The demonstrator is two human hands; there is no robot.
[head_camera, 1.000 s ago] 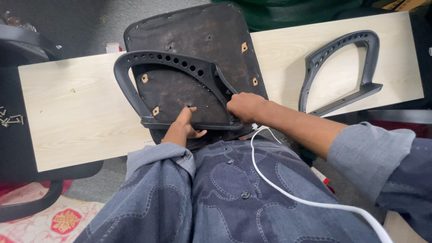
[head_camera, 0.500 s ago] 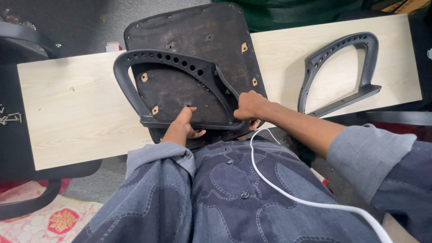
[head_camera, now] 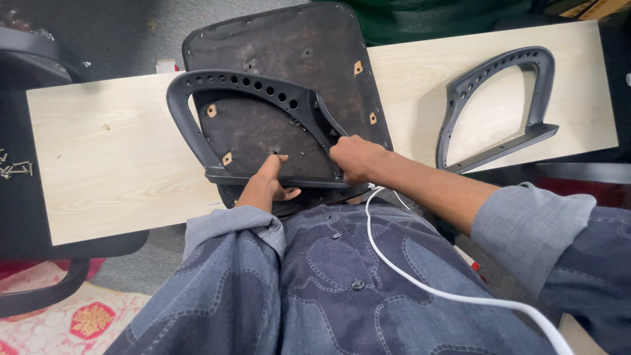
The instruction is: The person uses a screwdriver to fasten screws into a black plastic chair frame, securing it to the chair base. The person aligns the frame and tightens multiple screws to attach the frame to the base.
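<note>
A black chair seat (head_camera: 289, 46) lies upside down across a pale wooden board (head_camera: 112, 158), its underside facing up. On it rests a dark grey plastic armrest (head_camera: 243, 85) with a row of holes. My left hand (head_camera: 266, 184) presses on the armrest's lower bar, the forefinger stretched onto the seat underside. My right hand (head_camera: 355, 158) grips the armrest's right corner where the bar meets the curved arm. A second armrest (head_camera: 486, 98) of the same kind lies on the board to the right, untouched.
A white cable (head_camera: 420, 276) runs over my lap in blue patterned cloth. Several loose screws (head_camera: 14, 169) lie on a black surface at the far left. Another black chair part (head_camera: 33, 59) sits at the top left, a patterned rug (head_camera: 72, 322) below.
My right hand has slid a little right along the armrest's lower bar to its corner. The left hand stays in place.
</note>
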